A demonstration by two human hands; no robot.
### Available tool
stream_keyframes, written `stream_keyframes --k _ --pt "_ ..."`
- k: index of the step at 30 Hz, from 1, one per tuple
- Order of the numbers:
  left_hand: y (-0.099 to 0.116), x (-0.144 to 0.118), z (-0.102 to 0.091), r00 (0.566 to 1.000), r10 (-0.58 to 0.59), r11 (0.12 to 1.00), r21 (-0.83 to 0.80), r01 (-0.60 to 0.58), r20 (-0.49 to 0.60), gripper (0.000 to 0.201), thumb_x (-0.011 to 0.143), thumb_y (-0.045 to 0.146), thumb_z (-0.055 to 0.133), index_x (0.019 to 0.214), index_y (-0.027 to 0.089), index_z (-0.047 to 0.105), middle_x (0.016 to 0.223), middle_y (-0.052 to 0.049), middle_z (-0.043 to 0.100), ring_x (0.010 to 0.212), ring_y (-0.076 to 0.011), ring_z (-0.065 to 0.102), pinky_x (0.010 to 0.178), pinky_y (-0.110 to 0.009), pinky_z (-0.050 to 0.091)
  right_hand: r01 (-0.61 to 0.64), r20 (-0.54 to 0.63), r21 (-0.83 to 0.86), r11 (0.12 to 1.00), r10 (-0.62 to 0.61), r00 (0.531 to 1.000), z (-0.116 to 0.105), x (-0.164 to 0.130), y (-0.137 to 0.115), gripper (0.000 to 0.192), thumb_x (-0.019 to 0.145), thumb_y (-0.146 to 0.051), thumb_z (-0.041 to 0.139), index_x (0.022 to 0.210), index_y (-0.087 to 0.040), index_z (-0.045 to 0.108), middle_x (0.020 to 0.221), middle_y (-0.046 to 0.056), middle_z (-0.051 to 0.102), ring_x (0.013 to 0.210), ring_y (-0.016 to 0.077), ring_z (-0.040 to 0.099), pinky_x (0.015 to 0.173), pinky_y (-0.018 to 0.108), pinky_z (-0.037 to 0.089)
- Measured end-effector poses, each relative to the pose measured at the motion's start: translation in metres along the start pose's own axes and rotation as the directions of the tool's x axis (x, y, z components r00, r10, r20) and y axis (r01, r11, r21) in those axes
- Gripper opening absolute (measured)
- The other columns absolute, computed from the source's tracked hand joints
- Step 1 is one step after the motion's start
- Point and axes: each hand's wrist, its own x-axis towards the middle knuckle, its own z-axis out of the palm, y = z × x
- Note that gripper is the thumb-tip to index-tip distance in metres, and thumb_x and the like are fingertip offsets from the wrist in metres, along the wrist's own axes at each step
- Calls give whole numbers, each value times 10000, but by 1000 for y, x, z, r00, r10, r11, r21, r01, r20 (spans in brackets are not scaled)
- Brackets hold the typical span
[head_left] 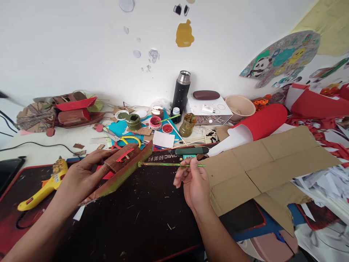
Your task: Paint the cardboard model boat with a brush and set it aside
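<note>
My left hand [81,176] holds a brown cardboard boat model [122,169] tilted above the black desk mat [141,218]; its side edge is smeared green and it carries red strips on top. My right hand [192,182] pinches a thin green-stained paintbrush [169,165], whose tip touches the boat's right end. Open pots of green paint [133,122] and red paint [155,122] stand behind the boat, near a paint-stained jar [187,124].
A yellow glue gun [43,187] lies left on the mat. Flat cardboard [267,163] and a red paper roll [259,122] cover the right side. A black flask [180,91], white box [209,109], bowl [240,106] and another cardboard model [73,109] line the wall.
</note>
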Motion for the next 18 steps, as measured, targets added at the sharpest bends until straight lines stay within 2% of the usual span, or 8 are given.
stream_keyframes --k 4,10,18 --pt "-11 0 2 999 10 1000 -7 -10 -34 594 832 754 664 1166 322 898 1389 -46 855 1335 -371 770 1155 -476 611 31 -40 -9 999 -31 999 -2 2 0 593 890 -758 901 855 -185 751 597 10 765 430 168 714 372 214 532" --pt "-21 -2 5 999 10 1000 -11 -10 -33 612 878 794 686 1248 349 888 1451 -27 829 1366 -358 749 1156 -458 610 9 4 -12 1000 -9 1000 -2 1 0 595 885 -770 896 858 -192 758 590 7 765 413 177 706 365 228 532" --pt "-38 0 2 995 75 997 17 -74 -60 610 873 790 668 1230 349 891 1367 -22 863 1312 -360 780 1170 -457 606 38 -79 -15 999 -39 996 -3 4 -3 604 867 -770 914 862 -184 768 602 -2 758 442 159 712 385 212 541"
